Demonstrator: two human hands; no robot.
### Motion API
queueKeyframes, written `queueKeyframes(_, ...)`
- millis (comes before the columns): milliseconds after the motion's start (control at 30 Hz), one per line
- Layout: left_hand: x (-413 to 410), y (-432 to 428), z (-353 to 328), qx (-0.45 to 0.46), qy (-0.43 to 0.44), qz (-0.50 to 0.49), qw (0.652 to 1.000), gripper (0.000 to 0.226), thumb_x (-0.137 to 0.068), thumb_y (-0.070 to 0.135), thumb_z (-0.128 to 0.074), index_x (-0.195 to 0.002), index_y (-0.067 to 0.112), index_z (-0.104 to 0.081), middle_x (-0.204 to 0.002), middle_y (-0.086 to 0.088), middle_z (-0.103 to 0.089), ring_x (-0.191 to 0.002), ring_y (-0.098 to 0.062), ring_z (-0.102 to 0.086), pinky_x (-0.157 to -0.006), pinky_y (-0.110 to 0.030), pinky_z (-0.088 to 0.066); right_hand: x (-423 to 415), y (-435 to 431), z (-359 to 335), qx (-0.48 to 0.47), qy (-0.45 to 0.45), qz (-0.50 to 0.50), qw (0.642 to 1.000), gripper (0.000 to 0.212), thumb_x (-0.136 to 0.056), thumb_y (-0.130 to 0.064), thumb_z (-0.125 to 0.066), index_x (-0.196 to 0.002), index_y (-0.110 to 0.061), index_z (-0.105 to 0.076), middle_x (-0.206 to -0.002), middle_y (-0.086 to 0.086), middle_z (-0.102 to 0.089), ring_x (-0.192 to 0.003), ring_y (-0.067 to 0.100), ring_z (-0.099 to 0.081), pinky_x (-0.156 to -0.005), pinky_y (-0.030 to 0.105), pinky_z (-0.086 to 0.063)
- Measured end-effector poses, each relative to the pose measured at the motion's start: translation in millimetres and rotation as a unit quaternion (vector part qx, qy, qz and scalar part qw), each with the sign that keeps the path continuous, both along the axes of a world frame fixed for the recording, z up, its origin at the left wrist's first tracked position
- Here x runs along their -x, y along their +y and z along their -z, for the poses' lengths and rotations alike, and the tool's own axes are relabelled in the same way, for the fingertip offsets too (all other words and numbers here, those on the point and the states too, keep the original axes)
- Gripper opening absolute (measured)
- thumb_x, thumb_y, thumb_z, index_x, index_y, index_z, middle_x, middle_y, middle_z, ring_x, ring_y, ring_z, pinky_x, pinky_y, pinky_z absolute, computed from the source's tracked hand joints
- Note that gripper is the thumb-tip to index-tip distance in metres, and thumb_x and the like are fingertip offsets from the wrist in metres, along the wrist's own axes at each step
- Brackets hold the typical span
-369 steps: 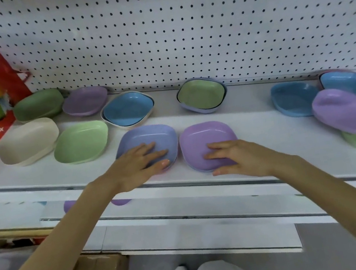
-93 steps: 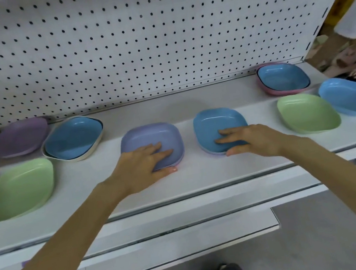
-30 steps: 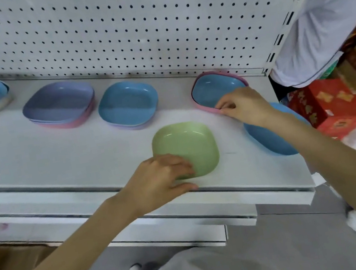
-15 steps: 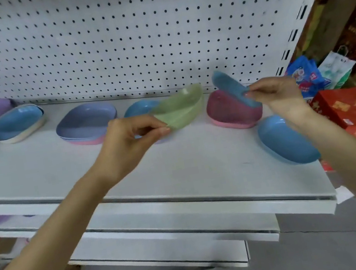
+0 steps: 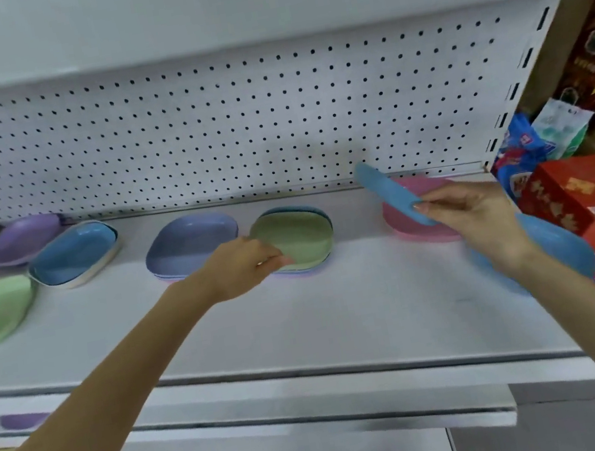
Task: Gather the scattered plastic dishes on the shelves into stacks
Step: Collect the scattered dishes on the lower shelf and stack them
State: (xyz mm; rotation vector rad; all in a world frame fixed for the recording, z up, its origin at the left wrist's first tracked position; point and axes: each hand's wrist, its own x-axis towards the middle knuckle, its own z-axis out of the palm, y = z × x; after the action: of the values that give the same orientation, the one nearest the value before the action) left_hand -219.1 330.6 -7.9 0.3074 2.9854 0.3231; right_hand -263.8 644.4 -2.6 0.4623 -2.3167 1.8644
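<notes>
Plastic dishes point(image 5: 190, 243): some stacked, several single.
Left hand point(image 5: 243, 265) pinches green dish point(image 5: 298, 239) atop a stack point(image 5: 303, 270); right hand point(image 5: 480, 218) pinches tilted blue dish point(image 5: 386, 188) over pink dish point(image 5: 427, 233).

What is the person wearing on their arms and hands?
The left hand and right hand wear no gloves. No sleeves show anywhere up to the picture's edge, and no watch or bracelet sits on either wrist.

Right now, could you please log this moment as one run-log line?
left hand: grips green dish atop stack | right hand: holds tilted blue dish over pink dish
</notes>
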Motion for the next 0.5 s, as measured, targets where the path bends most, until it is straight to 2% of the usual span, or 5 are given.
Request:
queueKeyframes(133,-2.2,-16.7,-9.5,-0.082,0.054,0.007,0.995,0.048,-0.091,0.056,-0.039,-0.098,0.019,-0.069,-0.076,0.005,-0.063,-0.069,-0.014,-0.052,-0.065,-0.031,-0.042,0.6,-50.9,7.7,-0.100,0.055,0.000,0.994,0.008,-0.078,-0.005,-0.071,-0.083,-0.010,-0.074,-0.068,-0.023,-0.065,-0.062,-0.011,-0.056,-0.065,0.005,-0.042)
queueKeyframes(200,-3.3,-31.5,-11.5,-0.102,0.120,0.007,0.988,0.056,-0.088,0.060,-0.036,-0.091,0.016,-0.070,-0.068,0.000,-0.058,-0.062,-0.015,-0.050,-0.059,-0.032,-0.041,-0.4,-77.2,12.2,-0.175,0.126,-0.009,0.976,0.007,-0.079,-0.012,-0.071,-0.084,-0.008,-0.075,-0.079,-0.014,-0.070,-0.070,-0.012,-0.058,-0.069,0.005,-0.042)
queueKeyframes(333,-8.2,-64.1,-12.9,-0.147,0.192,-0.076,0.967,0.069,-0.075,0.062,-0.024,-0.083,0.015,-0.073,-0.061,-0.006,-0.058,-0.056,-0.020,-0.043,-0.058,-0.034,-0.039,-3.4,-116.1,22.2,-0.313,0.138,-0.076,0.936,0.012,-0.084,-0.026,-0.067,-0.088,-0.018,-0.075,-0.089,-0.007,-0.074,-0.080,0.015,-0.068,-0.076,0.031,-0.051)
queueKeyframes(433,-6.3,-80.0,-15.3,-0.173,0.186,-0.109,0.961,0.070,-0.073,0.065,-0.024,-0.102,0.022,-0.072,-0.094,0.000,-0.071,-0.083,-0.023,-0.060,-0.074,-0.029,-0.042,-2.2,-127.8,31.4,-0.377,0.090,-0.136,0.912,0.020,-0.089,-0.036,-0.059,-0.098,-0.025,-0.072,-0.099,-0.010,-0.073,-0.091,0.016,-0.065,-0.084,0.034,-0.049)
queueKeyframes(500,-1.3,-81.3,-15.4,-0.177,0.153,-0.083,0.969,0.068,-0.075,0.067,-0.024,-0.116,0.029,-0.063,-0.119,0.011,-0.063,-0.106,-0.016,-0.057,-0.089,-0.027,-0.039,1.9,-128.3,35.3,-0.379,0.072,-0.143,0.911,0.029,-0.088,-0.041,-0.058,-0.112,-0.026,-0.067,-0.119,-0.009,-0.065,-0.109,0.015,-0.059,-0.095,0.035,-0.045)
